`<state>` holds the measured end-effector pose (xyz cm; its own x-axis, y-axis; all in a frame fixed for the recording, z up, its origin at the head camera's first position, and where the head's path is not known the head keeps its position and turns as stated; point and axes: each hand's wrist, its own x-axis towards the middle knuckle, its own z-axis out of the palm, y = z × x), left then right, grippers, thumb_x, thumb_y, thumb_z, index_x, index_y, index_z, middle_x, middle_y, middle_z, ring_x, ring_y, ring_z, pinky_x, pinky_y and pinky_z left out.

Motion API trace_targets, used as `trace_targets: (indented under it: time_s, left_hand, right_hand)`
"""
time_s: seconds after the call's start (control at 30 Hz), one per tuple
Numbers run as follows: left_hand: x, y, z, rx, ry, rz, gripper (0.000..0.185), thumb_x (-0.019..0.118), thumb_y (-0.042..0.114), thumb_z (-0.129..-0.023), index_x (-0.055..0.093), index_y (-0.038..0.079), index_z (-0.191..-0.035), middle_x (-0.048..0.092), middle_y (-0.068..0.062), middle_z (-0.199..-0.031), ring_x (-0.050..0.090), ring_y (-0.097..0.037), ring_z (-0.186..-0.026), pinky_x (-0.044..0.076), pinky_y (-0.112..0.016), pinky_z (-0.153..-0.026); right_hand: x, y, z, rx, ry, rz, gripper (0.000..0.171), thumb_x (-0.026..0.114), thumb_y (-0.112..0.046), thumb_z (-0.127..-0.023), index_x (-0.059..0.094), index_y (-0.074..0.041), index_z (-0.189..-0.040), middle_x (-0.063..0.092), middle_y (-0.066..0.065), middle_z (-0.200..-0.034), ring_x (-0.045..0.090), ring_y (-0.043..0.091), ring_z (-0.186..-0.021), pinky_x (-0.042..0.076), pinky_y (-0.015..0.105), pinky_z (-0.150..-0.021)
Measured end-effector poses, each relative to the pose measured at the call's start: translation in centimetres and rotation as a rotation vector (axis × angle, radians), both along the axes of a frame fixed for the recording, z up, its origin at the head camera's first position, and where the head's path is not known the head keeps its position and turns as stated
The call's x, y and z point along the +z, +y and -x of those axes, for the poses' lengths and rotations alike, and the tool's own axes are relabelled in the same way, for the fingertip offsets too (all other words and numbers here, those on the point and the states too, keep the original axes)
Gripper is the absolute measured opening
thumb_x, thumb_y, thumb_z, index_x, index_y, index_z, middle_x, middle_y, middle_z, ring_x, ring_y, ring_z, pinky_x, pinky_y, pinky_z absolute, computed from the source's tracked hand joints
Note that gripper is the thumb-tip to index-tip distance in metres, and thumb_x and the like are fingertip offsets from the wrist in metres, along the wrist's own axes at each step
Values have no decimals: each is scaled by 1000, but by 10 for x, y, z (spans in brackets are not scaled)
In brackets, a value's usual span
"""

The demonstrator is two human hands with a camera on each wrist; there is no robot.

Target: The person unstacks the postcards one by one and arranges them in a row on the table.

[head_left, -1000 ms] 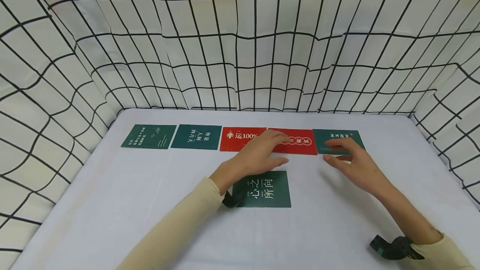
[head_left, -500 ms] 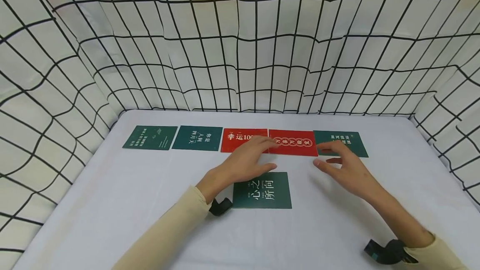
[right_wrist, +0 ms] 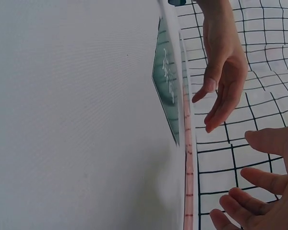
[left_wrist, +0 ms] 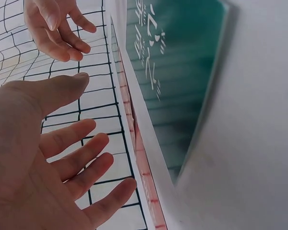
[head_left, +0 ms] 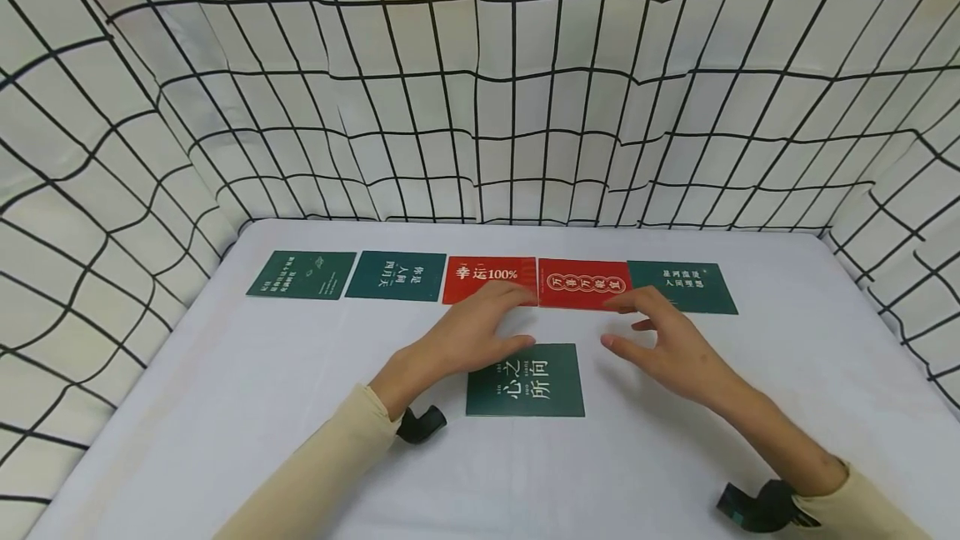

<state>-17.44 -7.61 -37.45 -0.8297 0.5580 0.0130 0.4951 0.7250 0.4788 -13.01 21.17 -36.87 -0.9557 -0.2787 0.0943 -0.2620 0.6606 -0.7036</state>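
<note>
Closest to me lies a single dark green card (head_left: 558, 394) with white characters, face up. Above its upper left corner hovers my left hand (head_left: 457, 336), its fingers spread and loosely bent, holding nothing. My right hand (head_left: 678, 348) hangs over the table to the right of that card, fingers relaxed and bare, its fingertips in front of a red card (head_left: 585, 273). Another red card (head_left: 465, 272), marked 100%, is partly behind my left fingers. Both wrist views show the left palm (left_wrist: 19, 158) and right palm (right_wrist: 278, 191) with nothing in them.
The far row continues with two green cards at left, an outer one (head_left: 303, 275) and an inner one (head_left: 397, 275), and a green card (head_left: 690, 286) at right. A white cloth covers the table (head_left: 225, 407). Black-and-white grid curtains (head_left: 510, 90) enclose the back and sides.
My left hand has drawn back left and toward me, uncovering more of the red cards. My right hand has moved left, off the right green card. The cards lie where they were.
</note>
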Motion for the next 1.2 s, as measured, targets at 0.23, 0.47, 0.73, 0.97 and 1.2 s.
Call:
trace_targets:
  time_s: [0.23,0.47,0.73,0.97,1.2]
  left_hand:
    - [-2,-8,-4,17,-21,-9,68,82,36,-88,57,20,-149,56,-3,-151,49,-23,-144,55,-45,-110]
    - [-5,-16,-7,29,-53,4,64,83,36,-88,60,21,-145,60,-3,-148,52,-23,-142,54,-46,-111]
    - [-7,-23,-10,35,-85,-18,61,83,35,-87,62,22,-143,63,-2,-142,56,-21,-135,57,-43,-107]
    - [-6,-29,-13,39,-92,-20,60,83,35,-87,63,22,-142,65,1,-138,59,-19,-130,57,-42,-106]
    - [-8,-32,-12,32,-91,-10,60,85,34,-86,63,22,-141,67,1,-134,61,-18,-124,58,-40,-104]
  right_hand:
    - [-3,-6,-1,28,-1,-3,51,81,-21,-91,62,-11,-137,60,12,-134,59,33,-124,59,55,-100]
    - [-4,-13,0,53,-30,-18,56,84,-24,-88,61,-12,-137,58,10,-136,58,33,-125,59,54,-99]
    - [-7,-21,-1,80,-64,-33,59,85,-25,-85,60,-14,-137,60,9,-137,59,33,-124,61,51,-96]
    - [-9,-26,-1,127,-81,-67,62,85,-33,-86,59,-16,-140,61,6,-139,59,32,-123,60,53,-96]
    - [-10,-29,-1,160,-104,-80,63,86,-34,-85,59,-17,-140,61,8,-138,60,33,-123,61,52,-97]
